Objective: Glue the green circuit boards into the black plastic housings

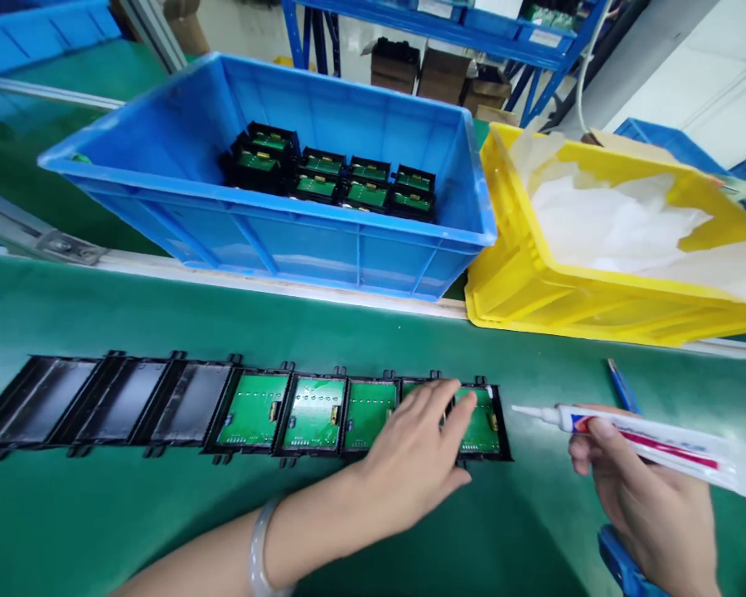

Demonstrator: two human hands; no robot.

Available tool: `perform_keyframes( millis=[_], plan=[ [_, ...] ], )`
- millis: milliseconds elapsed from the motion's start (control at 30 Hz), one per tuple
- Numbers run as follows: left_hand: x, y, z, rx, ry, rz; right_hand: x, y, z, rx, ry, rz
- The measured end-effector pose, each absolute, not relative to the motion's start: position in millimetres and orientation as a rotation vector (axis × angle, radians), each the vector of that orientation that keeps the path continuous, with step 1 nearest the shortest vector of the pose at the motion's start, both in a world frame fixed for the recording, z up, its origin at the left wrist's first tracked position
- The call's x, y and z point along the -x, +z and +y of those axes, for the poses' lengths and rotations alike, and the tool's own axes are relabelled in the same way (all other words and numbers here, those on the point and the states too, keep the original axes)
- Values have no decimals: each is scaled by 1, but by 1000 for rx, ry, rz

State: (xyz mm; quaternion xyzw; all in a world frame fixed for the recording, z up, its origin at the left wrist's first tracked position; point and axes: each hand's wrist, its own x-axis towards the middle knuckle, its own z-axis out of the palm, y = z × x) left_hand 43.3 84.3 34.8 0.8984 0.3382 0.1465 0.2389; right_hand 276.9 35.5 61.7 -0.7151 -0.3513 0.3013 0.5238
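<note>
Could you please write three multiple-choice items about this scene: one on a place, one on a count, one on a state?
1. Where does the left hand rest?
A. in the blue bin
B. on the rightmost tray of the row
C. on the yellow bin

2. How many trays at the row's left end hold no green board?
A. one
B. three
C. five

3. What is the right hand doing?
A. holding a white tube
B. lying flat and open
C. gripping a box

Answers:
B, its fingers lie on the last green board.
B, three trays show bare black.
A, the tube points its nozzle left.
</note>
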Motion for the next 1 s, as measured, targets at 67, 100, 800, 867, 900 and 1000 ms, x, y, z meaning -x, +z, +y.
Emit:
perform_keyframes(
  millis=[67, 100, 800, 867, 900, 1000],
  plan=[
    [-46, 32, 96, -2431, 410, 915, -280, 57, 37, 1626, 855, -759],
    [-48, 29, 100, -2420, 416, 893, -281, 55, 38, 1605, 907, -751],
    [-59, 15, 107, -2426, 307, 931, -271, 32, 69, 1513, 1457, -1354],
    [-59, 15, 106, -2432, 302, 930, -271, 31, 70, 1498, 1457, -1383],
    [-59, 15, 106, -2436, 301, 930, -272, 30, 71, 1493, 1455, -1404],
    [-59, 15, 106, -2446, 302, 933, -272, 30, 74, 1478, 1433, -1490]
  ],
)
